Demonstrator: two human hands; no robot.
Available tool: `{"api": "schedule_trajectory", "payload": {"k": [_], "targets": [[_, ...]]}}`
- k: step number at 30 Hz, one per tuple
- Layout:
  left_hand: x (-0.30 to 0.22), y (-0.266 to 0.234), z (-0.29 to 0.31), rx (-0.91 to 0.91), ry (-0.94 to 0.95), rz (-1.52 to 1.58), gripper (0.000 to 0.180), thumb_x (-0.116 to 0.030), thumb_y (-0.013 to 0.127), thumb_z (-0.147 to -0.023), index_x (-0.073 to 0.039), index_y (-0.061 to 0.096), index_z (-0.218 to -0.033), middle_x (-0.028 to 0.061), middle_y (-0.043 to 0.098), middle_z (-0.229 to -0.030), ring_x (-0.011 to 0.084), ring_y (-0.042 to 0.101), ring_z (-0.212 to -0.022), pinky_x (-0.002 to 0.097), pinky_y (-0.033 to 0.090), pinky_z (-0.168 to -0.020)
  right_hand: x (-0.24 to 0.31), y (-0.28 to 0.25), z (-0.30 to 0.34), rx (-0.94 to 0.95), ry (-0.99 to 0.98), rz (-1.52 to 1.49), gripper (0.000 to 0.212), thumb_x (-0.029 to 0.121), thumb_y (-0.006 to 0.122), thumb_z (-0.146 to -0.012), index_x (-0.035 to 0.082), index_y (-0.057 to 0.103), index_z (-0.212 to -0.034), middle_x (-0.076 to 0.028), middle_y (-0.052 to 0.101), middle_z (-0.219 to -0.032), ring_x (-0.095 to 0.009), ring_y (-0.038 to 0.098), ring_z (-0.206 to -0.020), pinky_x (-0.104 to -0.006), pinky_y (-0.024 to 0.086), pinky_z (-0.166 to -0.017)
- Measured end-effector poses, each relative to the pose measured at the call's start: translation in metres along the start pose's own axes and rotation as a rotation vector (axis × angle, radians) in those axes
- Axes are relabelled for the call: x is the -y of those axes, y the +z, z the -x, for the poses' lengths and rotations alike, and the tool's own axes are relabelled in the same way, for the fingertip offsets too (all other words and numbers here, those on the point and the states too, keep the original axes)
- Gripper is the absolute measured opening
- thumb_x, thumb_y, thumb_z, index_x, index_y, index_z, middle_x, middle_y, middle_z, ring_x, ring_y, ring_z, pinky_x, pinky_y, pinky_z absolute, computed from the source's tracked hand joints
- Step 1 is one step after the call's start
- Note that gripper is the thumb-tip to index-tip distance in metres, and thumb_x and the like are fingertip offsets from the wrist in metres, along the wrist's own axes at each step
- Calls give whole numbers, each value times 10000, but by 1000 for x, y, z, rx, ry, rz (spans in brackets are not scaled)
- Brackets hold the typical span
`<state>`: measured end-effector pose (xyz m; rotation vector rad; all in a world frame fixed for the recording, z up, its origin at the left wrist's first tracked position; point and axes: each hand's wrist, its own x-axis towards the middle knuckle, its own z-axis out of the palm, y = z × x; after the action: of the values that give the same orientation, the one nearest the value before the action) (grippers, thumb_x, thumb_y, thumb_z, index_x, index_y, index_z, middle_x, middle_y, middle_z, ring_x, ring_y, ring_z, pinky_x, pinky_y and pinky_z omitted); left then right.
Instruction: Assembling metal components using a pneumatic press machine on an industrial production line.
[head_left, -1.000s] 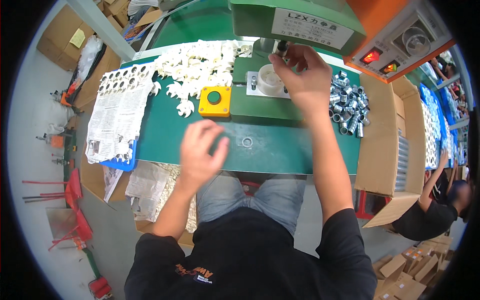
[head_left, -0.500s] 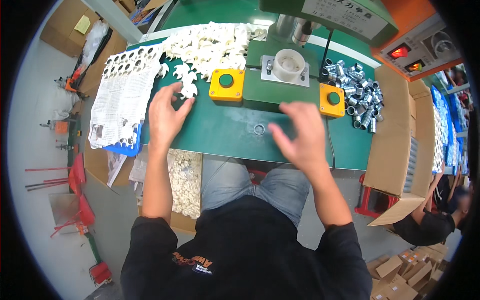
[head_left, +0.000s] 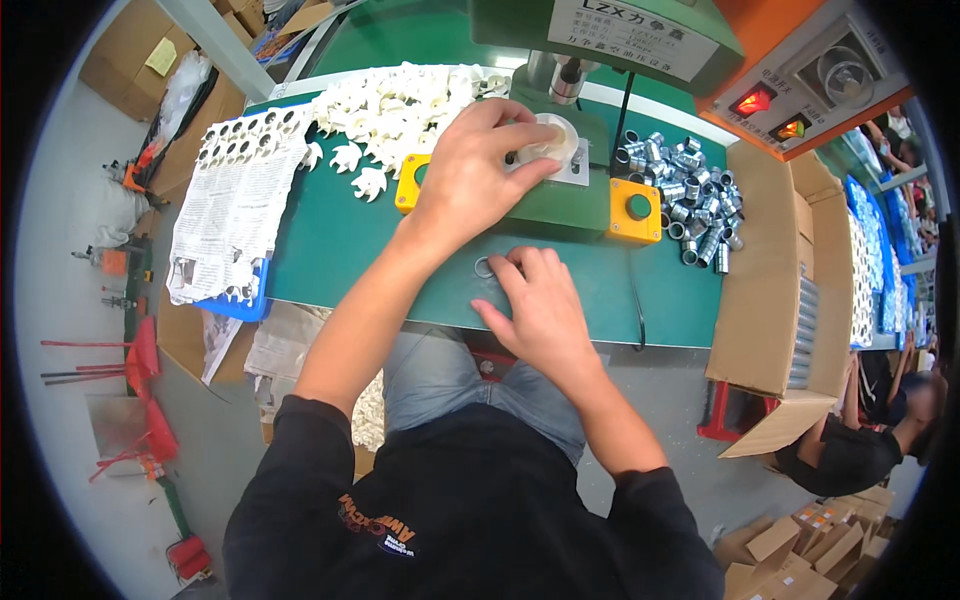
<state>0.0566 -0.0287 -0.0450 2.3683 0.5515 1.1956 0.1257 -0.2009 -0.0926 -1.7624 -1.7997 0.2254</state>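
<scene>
My left hand (head_left: 468, 172) is at the round, translucent white holder (head_left: 566, 139) on the green press (head_left: 560, 208). Its fingers curl over the holder's left side, and anything in their grip is hidden. My right hand (head_left: 545, 315) is low over the green table, with thumb and forefinger apart. The forefinger touches or nearly touches a small metal ring (head_left: 483, 268) lying flat there. White plastic parts with curved, pointed blades (head_left: 400, 110) are heaped behind my left hand, and a few lie loose nearer, among them one blade part (head_left: 369, 184).
Yellow button boxes flank the press, the right button box (head_left: 635, 211) fully visible. Shiny metal sleeves (head_left: 700, 190) are piled beside an open carton (head_left: 765, 270). Newspaper (head_left: 225, 210) with white parts covers a blue tray (head_left: 245, 303) at left. A cable (head_left: 637, 300) crosses the table edge.
My left hand has moved right from the loose white parts to the holder on the press. My right hand has come down and left to the metal ring. The view has shifted slightly.
</scene>
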Motion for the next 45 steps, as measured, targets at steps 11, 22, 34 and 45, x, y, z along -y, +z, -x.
{"api": "schedule_trajectory", "payload": {"k": [11, 22, 34, 45], "targets": [[-2, 7, -8, 26, 3, -25, 169, -181, 813, -821, -99, 815, -969, 100, 702, -1006, 323, 661, -912, 432, 537, -815, -3, -7, 6, 5, -18, -30, 445, 219, 812, -817, 17, 669, -1188, -150, 604, -1158, -336, 547, -1087, -439, 459, -903], [2, 13, -26, 41, 91, -98, 128, -139, 670, -927, -15, 695, -913, 159, 665, -973, 380, 619, -936, 471, 510, -824, -4, -36, 26, 52, -6, -70, 469, 240, 809, -836, 19, 645, -1216, -157, 596, -1248, -357, 541, -1158, -439, 448, -963], [9, 14, -35, 162, 138, -224, 263, -231, 642, -928, 22, 712, -942, 183, 615, -981, 360, 627, -918, 465, 533, -840, -36, -69, 36, -208, 34, 43, 451, 139, 847, -768, 15, 668, -1163, -159, 636, -1192, -365, 599, -1095, -447, 492, -926], [7, -64, 48, 185, -46, -506, 236, -164, 772, -851, -17, 715, -1027, 131, 670, -1029, 342, 625, -988, 422, 494, -861, -83, -67, 9, -434, 142, 353, 581, 236, 852, -783, -15, 629, -1258, -182, 614, -1238, -371, 578, -1125, -477, 467, -978]]}}
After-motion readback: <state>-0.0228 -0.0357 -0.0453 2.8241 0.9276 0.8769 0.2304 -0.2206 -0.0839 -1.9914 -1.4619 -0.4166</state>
